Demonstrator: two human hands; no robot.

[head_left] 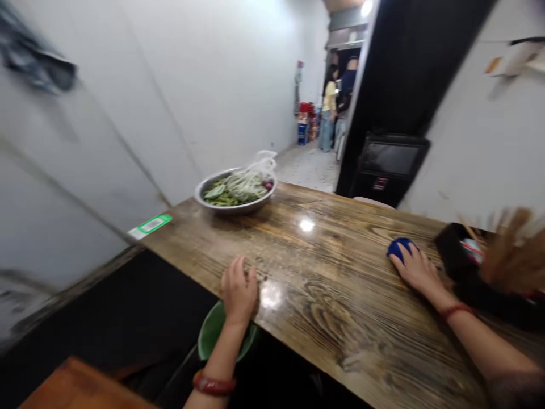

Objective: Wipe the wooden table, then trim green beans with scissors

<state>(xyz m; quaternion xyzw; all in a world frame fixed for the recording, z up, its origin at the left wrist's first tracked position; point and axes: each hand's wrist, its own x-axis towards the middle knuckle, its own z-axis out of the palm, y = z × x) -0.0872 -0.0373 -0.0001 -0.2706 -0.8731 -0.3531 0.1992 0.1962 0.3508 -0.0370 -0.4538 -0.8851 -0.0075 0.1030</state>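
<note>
Resting on the wooden table near its front edge is my left hand, with fingers slightly curved and apart. I see nothing held in it, though its underside is hidden. Small dark crumbs lie on the tabletop beside its fingers. Below my left wrist, partly covered by the forearm, a green bin stands under the table edge. On the right side of the table, my right hand presses down on a bunched blue cloth, its fingers over the top.
A metal bowl of green vegetables and a clear plastic bag sits at the far left end of the table. To the right stands a black holder with blurred sticks. People stand in the far doorway. A wooden seat is at lower left.
</note>
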